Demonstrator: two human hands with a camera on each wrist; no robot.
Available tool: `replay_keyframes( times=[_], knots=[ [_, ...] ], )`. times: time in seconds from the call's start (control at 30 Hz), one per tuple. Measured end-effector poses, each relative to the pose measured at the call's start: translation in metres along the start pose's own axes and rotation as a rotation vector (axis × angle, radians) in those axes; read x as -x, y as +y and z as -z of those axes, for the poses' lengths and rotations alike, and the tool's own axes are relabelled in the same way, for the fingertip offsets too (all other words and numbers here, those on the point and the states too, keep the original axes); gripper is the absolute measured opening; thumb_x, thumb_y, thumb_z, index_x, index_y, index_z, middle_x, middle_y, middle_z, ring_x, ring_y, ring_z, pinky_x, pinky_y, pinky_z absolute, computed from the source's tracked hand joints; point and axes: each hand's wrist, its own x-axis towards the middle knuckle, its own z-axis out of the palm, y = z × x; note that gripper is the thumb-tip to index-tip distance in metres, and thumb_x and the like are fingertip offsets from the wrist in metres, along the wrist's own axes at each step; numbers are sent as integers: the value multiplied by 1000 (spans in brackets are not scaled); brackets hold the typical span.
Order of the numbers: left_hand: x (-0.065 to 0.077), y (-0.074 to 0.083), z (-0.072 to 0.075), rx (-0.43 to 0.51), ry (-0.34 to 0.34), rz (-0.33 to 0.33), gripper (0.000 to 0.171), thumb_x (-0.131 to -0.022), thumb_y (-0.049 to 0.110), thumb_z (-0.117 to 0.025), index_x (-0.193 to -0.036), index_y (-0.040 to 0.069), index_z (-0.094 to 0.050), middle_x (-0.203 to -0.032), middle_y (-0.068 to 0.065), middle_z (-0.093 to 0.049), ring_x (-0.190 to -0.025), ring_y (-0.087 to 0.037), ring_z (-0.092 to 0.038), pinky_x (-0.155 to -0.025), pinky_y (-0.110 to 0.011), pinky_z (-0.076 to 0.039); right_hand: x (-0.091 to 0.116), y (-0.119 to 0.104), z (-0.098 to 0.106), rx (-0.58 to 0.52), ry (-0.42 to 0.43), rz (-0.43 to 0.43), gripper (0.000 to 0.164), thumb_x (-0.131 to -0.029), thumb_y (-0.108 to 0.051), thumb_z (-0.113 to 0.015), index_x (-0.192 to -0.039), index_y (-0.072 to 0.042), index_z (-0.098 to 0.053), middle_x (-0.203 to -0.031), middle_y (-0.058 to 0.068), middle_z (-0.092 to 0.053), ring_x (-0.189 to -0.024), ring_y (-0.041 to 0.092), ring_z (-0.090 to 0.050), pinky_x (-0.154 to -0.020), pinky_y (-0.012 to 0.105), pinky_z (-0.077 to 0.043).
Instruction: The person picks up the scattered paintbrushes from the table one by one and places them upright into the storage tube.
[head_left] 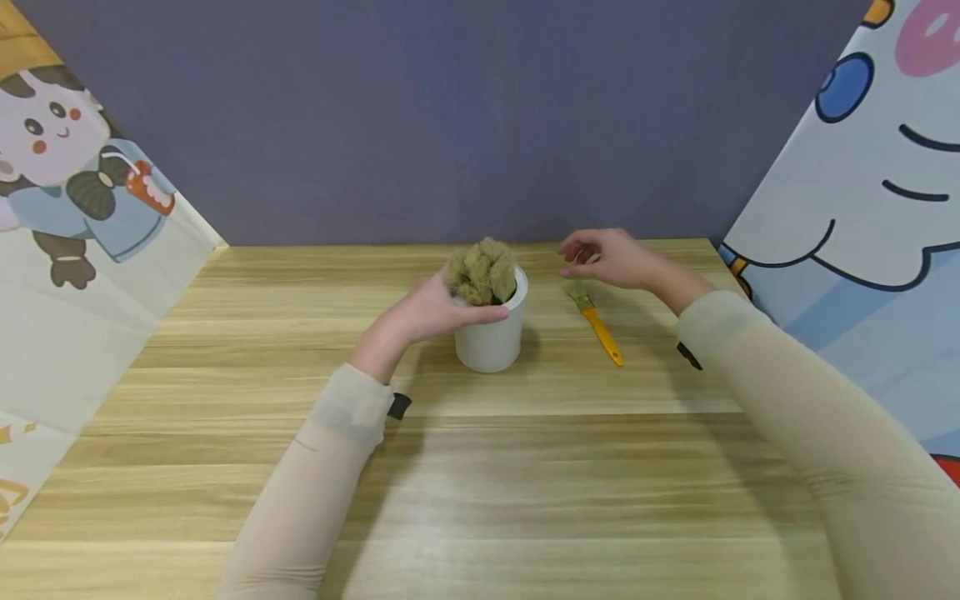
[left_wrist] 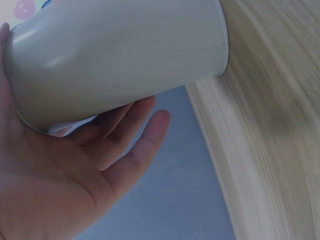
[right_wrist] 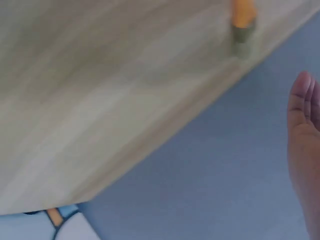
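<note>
A white cylindrical pot (head_left: 489, 343) stands upright on the table, with a tan, fluffy fibrous clump (head_left: 482, 273) heaped above its rim. Around the pot's upper part my left hand (head_left: 431, 310) holds on, thumb across the near side and the other fingers behind. In the left wrist view, that hand's fingertips (left_wrist: 159, 120) show beside the smooth wall. A flat brush (head_left: 600, 333) with a yellow-orange handle lies to the right of the pot, bristles pointing away. Raised near its bristle end, my right hand (head_left: 611, 257) has loosely bent fingers and no visible object in them.
The wood-grain table (head_left: 480, 500) meets a grey-blue back panel (head_left: 465, 125). Cartoon-printed panels stand at the left (head_left: 112, 250) and right (head_left: 862, 250) sides.
</note>
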Motion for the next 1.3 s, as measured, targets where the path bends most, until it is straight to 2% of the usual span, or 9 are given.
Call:
replay_keyframes(
  times=[0.2, 0.33, 0.6, 0.73, 0.9, 1.1, 1.2, 1.3],
  knots=[
    [1, 1, -1, -5, 0, -6, 112, -75, 71, -87, -165, 37, -29, -167, -5, -45, -153, -32, -45, -124, -56, -41, -2, 26, -11, -39, -20, -61, 49, -101, -22, -76, -144, -4, -62, -139, 22, -65, -125, 35, -63, -108, 55, -53],
    [1, 1, -1, 4, -2, -10, 112, -76, 69, -88, -165, 36, -29, -167, -4, -45, -153, -32, -45, -124, -56, -41, -4, 36, -20, -11, -39, -80, 50, -99, -21, -78, -142, -2, -63, -135, 22, -67, -123, 36, -64, -104, 54, -55],
    [1, -1, -1, 20, -10, -22, 112, -75, 70, -88, -165, 39, -28, -168, -2, -43, -155, -31, -43, -125, -57, -39, -5, 44, -31, 81, -48, -75, 35, -98, -23, -80, -126, -5, -71, -122, 17, -72, -114, 33, -68, -97, 51, -58],
    [1, 0, 0, 18, -11, -20, 113, -75, 71, -88, -165, 40, -28, -169, -2, -42, -155, -31, -43, -126, -57, -39, -5, 46, -32, 70, -57, -73, 28, -97, -10, -78, -123, -4, -70, -122, 17, -72, -114, 33, -68, -96, 49, -58],
    [1, 0, 0, 27, -17, -21, 112, -75, 71, -87, -164, 42, -28, -169, 0, -42, -155, -29, -42, -125, -56, -39, -2, 48, -31, 18, -75, -69, 39, -92, 9, -70, -129, -2, -68, -130, 20, -69, -121, 36, -65, -101, 53, -56],
    [0, 1, 0, 25, -15, -26, 113, -75, 70, -88, -165, 40, -27, -169, -1, -42, -156, -30, -42, -126, -56, -38, 4, 48, -30, -38, -86, -92, 29, -96, -4, -78, -124, -2, -69, -126, 20, -69, -119, 35, -67, -94, 47, -59],
    [0, 0, 0, 19, -13, -22, 113, -75, 70, -88, -165, 39, -27, -168, -2, -43, -155, -31, -43, -125, -57, -39, 3, 50, -31, -35, -96, -100, 27, -98, -8, -78, -122, -3, -69, -125, 19, -69, -117, 33, -67, -90, 43, -60],
    [1, 0, 0, 17, -11, -19, 112, -76, 70, -88, -165, 37, -28, -167, -3, -44, -154, -31, -45, -124, -57, -40, 2, 51, -32, -25, -93, -105, 26, -98, -9, -77, -123, -3, -70, -125, 18, -70, -118, 33, -67, -93, 45, -59]
  ],
)
